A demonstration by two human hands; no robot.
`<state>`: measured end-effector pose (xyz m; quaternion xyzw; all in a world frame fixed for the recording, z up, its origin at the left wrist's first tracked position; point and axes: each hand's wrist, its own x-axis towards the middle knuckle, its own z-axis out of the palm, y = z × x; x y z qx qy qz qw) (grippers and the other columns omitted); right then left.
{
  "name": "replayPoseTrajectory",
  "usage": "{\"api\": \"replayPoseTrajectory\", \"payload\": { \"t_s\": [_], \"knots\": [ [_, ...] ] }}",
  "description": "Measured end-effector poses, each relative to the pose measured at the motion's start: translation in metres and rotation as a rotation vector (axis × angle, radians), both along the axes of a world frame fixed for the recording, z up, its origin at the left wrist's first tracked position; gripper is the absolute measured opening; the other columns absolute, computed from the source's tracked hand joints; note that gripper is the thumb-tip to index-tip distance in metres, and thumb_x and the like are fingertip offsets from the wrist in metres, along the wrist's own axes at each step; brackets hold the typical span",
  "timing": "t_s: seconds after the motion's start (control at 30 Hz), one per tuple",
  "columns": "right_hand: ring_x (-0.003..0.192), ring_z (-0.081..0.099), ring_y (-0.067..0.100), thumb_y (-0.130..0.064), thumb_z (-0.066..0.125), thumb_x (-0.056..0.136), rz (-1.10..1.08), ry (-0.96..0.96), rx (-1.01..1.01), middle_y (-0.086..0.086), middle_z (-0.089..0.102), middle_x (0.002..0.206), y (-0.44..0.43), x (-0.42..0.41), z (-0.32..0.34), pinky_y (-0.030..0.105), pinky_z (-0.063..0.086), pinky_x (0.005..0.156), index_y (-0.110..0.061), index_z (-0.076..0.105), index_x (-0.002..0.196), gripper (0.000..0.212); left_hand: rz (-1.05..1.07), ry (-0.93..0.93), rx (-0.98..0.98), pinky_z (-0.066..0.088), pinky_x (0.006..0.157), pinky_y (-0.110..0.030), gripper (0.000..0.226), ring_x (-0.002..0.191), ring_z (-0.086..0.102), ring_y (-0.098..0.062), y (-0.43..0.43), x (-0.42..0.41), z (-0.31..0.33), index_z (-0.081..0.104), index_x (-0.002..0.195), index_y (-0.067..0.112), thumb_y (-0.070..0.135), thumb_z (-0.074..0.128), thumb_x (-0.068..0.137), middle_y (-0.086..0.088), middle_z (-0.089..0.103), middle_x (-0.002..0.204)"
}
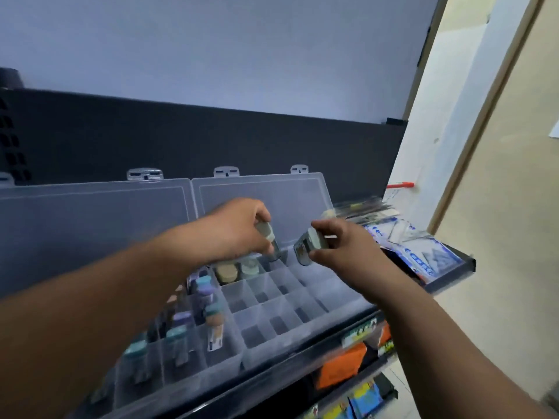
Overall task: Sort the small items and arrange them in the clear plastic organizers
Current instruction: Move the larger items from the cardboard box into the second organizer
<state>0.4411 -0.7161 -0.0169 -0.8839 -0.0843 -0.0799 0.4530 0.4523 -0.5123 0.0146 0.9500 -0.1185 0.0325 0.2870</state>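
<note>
I am gripping a small bottle in each hand. My left hand (239, 228) is pinching the left bottle (267, 234) by its pale cap. It is holding the bottle roughly upright, with the base dipping toward the far row of the right organizer (273, 353), just right of two capped bottles (226, 270) standing there. My right hand (344, 246) is grasping the right bottle (308, 246) around its cap end. That bottle is tilting, base pointing left and down, and hanging over the same far row without touching a cell. The two bottles are near each other but apart. Blur is smearing the labels, so I cannot tell what they say.

Most cells in the right organizer are showing empty. The left organizer (181, 352), sitting just beside it, is holding many bottles with coloured caps. Both lids (260, 195) are standing open against the dark back panel. Everything is sitting on a black shelf (272, 381), with packets (423, 252) lying at the far right.

I am judging this as the placing step, early in filling the right organizer. Next I should be lowering the left bottle straight into the free cell beside the capped pair and letting go. Then I should be righting the tilted bottle and seating it one cell further right, keeping clear of the thin cell walls.
</note>
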Motion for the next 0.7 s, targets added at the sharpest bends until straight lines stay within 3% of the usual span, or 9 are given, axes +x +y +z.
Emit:
{"api": "replayPoseTrajectory", "payload": {
  "t_s": [0.13,0.27,0.43,0.53,0.7],
  "knots": [
    [0.106,0.061,0.013,-0.008,0.077,0.079,0.133,0.019,-0.085,-0.003,0.063,0.115,-0.01,0.046,-0.004,0.021,0.048,0.084,-0.02,0.058,0.125,0.052,0.099,0.053,-0.021,0.048,0.084,-0.029,0.053,0.095,0.057,-0.015,-0.017,0.021,-0.016,0.059,0.117,0.025,0.029,0.083,0.069,0.004,0.059,0.108],
    [0.099,0.06,0.011,-0.01,0.075,0.08,0.265,0.058,-0.148,-0.006,0.062,0.108,-0.019,0.081,-0.008,0.02,0.049,0.077,-0.023,0.058,0.12,0.045,0.214,0.072,0.035,0.049,0.083,-0.029,0.052,0.096,0.057,-0.017,-0.036,0.038,-0.027,0.061,0.114,0.026,0.027,0.084,0.067,0.002,0.061,0.109],
    [0.095,0.062,0.018,-0.015,0.079,0.075,0.393,0.096,-0.283,-0.003,0.063,0.101,-0.014,0.109,-0.024,0.042,0.055,0.087,-0.027,0.06,0.103,0.035,0.275,0.124,0.12,0.043,0.084,-0.022,0.054,0.104,0.056,-0.016,-0.046,0.047,-0.043,0.058,0.122,0.022,0.02,0.08,0.072,0.001,0.059,0.119],
    [0.101,0.058,0.015,-0.023,0.08,0.075,0.48,0.094,-0.404,-0.004,0.058,0.112,-0.011,0.118,-0.03,0.037,0.052,0.091,-0.026,0.058,0.115,0.046,0.322,0.165,0.19,0.044,0.088,-0.024,0.061,0.11,0.056,-0.017,-0.049,0.048,-0.05,0.055,0.129,0.024,0.025,0.08,0.073,0.002,0.059,0.125],
    [0.098,0.057,0.014,-0.029,0.083,0.071,0.532,0.094,-0.532,-0.003,0.058,0.112,-0.009,0.126,-0.035,0.031,0.05,0.086,-0.022,0.06,0.115,0.05,0.349,0.225,0.229,0.047,0.096,-0.035,0.06,0.11,0.057,-0.017,-0.052,0.047,-0.056,0.056,0.128,0.026,0.028,0.08,0.073,0.003,0.06,0.125]
  ]
}}
